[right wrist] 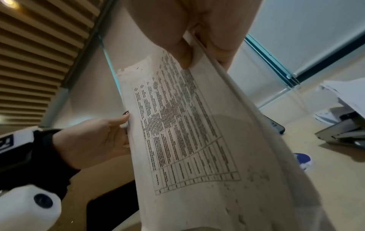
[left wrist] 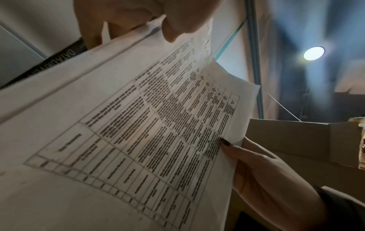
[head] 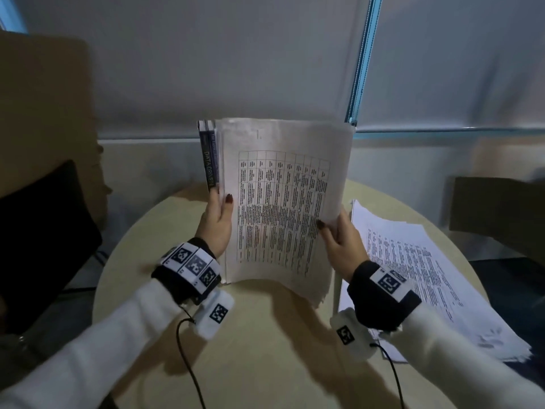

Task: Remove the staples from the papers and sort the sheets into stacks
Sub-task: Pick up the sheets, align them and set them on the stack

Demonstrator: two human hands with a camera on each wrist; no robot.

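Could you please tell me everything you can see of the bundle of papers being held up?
The bundle is a thick sheaf of white sheets, held upright with its bottom edge on or just above the round table. Its front page bears a printed table turned sideways, the text too blurred to read. The sheets bow, and the right edges fan slightly. The left hand grips the left edge and the right hand pinches the right edge. Dark books stand behind the left edge. No staple is discernible.

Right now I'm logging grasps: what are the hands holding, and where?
A white printed paper bundle, upright: left hand grips its left edge, right hand pinches its right edge.
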